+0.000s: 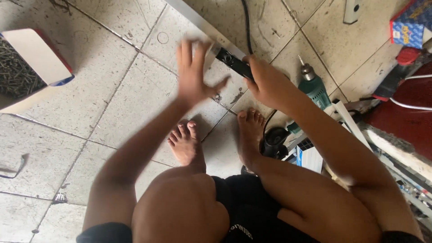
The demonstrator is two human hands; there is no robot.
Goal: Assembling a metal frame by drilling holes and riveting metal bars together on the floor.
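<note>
I squat on a tiled floor, looking down past my knees and bare feet. My right hand [265,81] grips a black tool [234,63] with a cord running away from it, its front end against a long white strip [198,22] that lies diagonally on the floor. My left hand [193,74] is blurred, fingers spread, hovering just left of the tool and over the strip, holding nothing.
A green power drill [313,87] lies right of my right arm. An open box of dark screws [20,67] sits at the far left. A black angle grinder [274,141] is by my right foot. White profiles, a red surface and cables crowd the right edge.
</note>
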